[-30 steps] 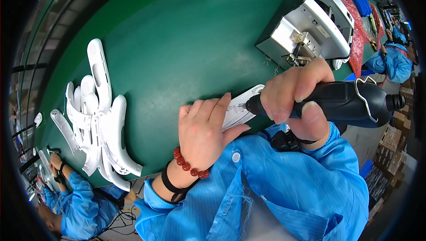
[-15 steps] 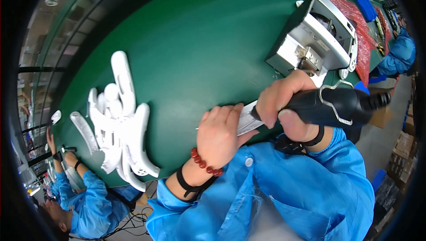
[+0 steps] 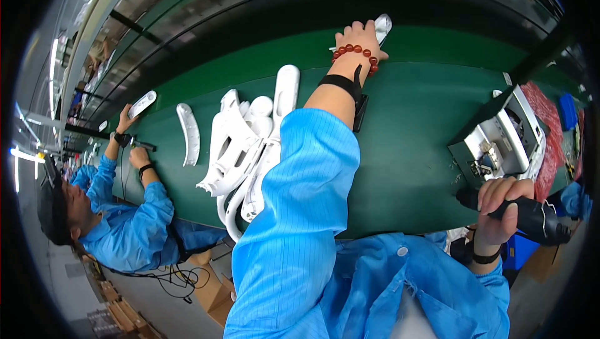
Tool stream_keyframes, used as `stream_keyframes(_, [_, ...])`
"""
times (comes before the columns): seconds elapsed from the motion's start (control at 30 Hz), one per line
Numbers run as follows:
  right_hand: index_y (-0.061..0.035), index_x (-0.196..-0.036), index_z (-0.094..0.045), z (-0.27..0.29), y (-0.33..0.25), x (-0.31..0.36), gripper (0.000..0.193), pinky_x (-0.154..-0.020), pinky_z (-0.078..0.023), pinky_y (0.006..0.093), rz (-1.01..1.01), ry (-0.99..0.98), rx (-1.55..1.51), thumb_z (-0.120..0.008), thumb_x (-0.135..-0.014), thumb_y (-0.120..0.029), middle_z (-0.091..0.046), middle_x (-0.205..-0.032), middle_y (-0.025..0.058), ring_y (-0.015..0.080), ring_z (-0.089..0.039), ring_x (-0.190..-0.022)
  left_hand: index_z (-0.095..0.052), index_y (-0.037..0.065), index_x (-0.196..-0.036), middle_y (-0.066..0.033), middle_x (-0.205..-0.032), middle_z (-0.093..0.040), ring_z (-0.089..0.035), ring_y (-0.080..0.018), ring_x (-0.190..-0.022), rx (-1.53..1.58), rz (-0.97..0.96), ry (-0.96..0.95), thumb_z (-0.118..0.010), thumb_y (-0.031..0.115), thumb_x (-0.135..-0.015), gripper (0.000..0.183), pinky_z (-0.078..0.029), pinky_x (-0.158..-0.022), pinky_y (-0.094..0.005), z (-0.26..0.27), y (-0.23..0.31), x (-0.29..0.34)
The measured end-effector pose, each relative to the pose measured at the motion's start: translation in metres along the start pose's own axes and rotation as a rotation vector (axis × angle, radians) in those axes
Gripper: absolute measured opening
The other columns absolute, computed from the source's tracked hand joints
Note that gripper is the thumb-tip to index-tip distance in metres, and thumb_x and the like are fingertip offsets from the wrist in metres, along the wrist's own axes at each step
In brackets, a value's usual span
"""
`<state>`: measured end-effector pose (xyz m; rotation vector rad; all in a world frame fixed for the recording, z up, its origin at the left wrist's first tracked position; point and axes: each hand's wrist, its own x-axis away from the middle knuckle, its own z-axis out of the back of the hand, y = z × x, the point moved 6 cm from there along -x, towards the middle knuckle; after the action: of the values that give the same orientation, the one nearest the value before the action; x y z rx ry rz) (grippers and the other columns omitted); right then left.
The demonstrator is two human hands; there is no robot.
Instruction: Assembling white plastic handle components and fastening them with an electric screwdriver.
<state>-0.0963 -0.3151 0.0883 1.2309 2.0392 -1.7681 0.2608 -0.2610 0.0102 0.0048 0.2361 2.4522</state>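
Observation:
My left hand, with a red bead bracelet and a black strap on the wrist, reaches to the far side of the green table. Its fingers are over a white plastic part, whose rounded end sticks out to the right; the rest is hidden under the hand. Down at the near right, my right hand is wrapped around a black electric screwdriver with a wire hanger loop. The tool's tip points left over the table's front edge, apart from any part.
A heap of curved white plastic parts lies left of my left arm, with one curved strip beside it. At the right stands an open metal housing by red bubble wrap. A co-worker works at the left.
My left hand has moved from in front of me to the far side of the table with the white part. My right hand has drawn the screwdriver away, right and down.

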Motion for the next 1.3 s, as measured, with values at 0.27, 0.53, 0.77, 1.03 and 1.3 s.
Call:
stream_keyframes(0.27, [-0.0063, -0.100, -0.047, -0.023, 0.086, 0.008, 0.026, -0.062, -0.048, 0.0336, -0.604, 0.077, -0.257, -0.055, -0.094, -0.030, -0.056, -0.075, 0.0102, 0.0186, -0.057, -0.064, -0.059, 0.003, -0.123, -0.0185, -0.117, -0.063, -0.060, -0.0356, -0.107, -0.078, -0.063, -0.162, -0.063, 0.056, -0.084, 0.066, -0.048, -0.094, -0.0378, 0.092, -0.111, 0.080])
stream_keyframes(0.53, [-0.0009, -0.085, -0.063, -0.066, 0.181, 0.011, 0.058, -0.057, -0.052, 0.0341, -1.249, -0.426, 0.525, -0.046, -0.096, -0.056, -0.067, -0.076, 0.0099, 0.0194, -0.063, -0.057, -0.033, -0.006, -0.142, -0.0276, -0.127, -0.056, -0.056, -0.0356, -0.119, 0.257, 0.684, -0.523, -0.045, 0.082, -0.078, 0.110, -0.046, -0.097, -0.0387, 0.066, -0.316, 0.249])
stream_keyframes(0.77, [0.0049, -0.128, -0.049, -0.189, 0.204, -0.023, 0.080, -0.090, -0.049, 0.0394, -0.789, -0.560, 0.642, -0.057, -0.086, -0.062, -0.057, -0.121, 0.0275, 0.0337, -0.059, -0.111, -0.020, 0.003, -0.150, -0.0228, -0.143, -0.041, -0.045, -0.0364, -0.128, 0.663, 0.821, -0.394, -0.042, 0.082, -0.079, 0.108, -0.046, -0.097, -0.0500, 0.036, -0.325, 0.250])
stream_keyframes(1.03, [-0.0027, -0.142, -0.032, -0.298, 0.291, -0.037, 0.084, -0.096, -0.043, 0.0527, -0.751, -0.603, 1.045, -0.065, -0.081, -0.050, -0.028, -0.144, 0.0296, 0.0455, -0.042, -0.124, -0.008, 0.003, -0.151, -0.0222, -0.140, -0.043, -0.054, -0.0307, -0.117, 0.750, 0.837, -0.351, -0.063, 0.062, -0.081, 0.106, -0.052, -0.086, -0.0469, 0.036, -0.282, 0.234])
stream_keyframes(1.3, [-0.0068, -0.119, -0.052, -0.273, 0.312, -0.054, 0.044, -0.086, -0.048, 0.0521, -0.757, -0.436, 0.966, -0.066, -0.082, -0.028, -0.045, -0.120, 0.0217, 0.0415, -0.054, -0.105, -0.041, -0.011, -0.131, -0.0266, -0.116, -0.060, -0.064, -0.0285, -0.099, 0.488, 0.791, -0.162, -0.081, 0.039, -0.072, 0.088, -0.052, -0.084, -0.0332, 0.009, -0.313, 0.267])
